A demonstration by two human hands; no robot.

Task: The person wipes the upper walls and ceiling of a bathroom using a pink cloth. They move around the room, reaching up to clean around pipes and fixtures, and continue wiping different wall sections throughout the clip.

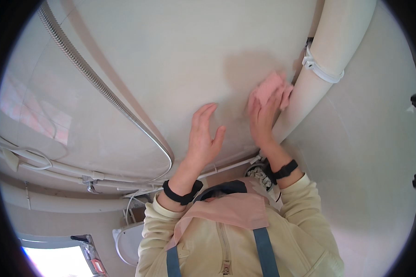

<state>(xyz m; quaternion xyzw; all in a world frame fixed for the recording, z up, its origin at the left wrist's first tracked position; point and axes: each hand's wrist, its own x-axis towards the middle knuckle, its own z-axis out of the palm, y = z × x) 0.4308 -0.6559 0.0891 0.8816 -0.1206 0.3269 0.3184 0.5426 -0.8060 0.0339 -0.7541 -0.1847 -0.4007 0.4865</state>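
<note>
My right hand (264, 121) presses a crumpled pink cloth (271, 90) against the glossy light wall (180, 52), close beside a thick white pipe (306, 95). The fingers lie partly over the cloth. To the left, my left hand (205, 136) is raised before the same wall with its thumb apart from the fingers and nothing in it. Whether its fingertips touch the wall, I cannot tell. Both wrists wear black bands.
A metal flexible hose (100, 86) hangs in a curve on the left. Thin white pipes (62, 166) with a metal tap (91, 187) run along the wall. A white clamp (322, 71) rings the thick pipe. A bin (261, 175) holding crumpled whitish pieces stands below the right hand.
</note>
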